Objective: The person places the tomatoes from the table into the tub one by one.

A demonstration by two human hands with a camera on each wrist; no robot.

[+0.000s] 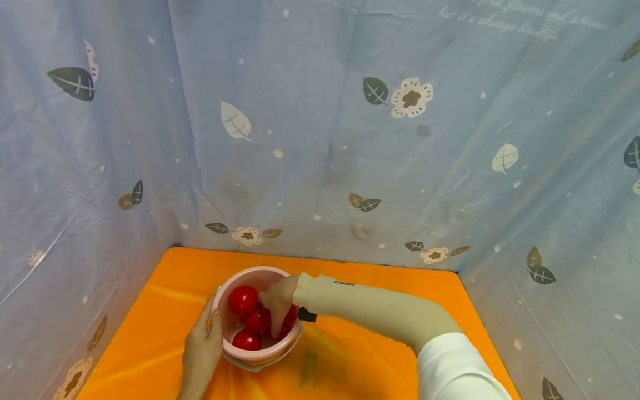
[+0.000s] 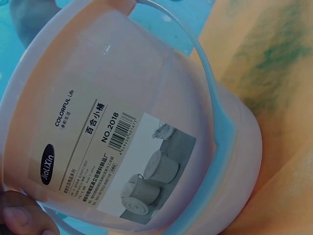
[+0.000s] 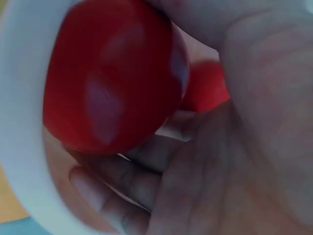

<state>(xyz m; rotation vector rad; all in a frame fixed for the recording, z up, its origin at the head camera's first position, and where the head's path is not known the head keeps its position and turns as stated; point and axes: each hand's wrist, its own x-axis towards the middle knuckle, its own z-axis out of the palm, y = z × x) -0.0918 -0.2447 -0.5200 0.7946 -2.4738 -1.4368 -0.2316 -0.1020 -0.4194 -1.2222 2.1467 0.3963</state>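
A pale pink bucket stands on the orange cloth, its handle hanging down the outside. My left hand grips the bucket's left rim, and one fingertip shows low in the left wrist view. From the right, my right hand reaches down inside. Its thumb and fingers curl round a shiny red tomato by the bucket wall. Other tomatoes lie within: one at the back left, one in the middle and one at the front.
An orange cloth covers the table. Blue patterned curtains enclose it at the back and on both sides. A printed label is on the bucket's outer wall. A small black object shows beneath the right wrist.
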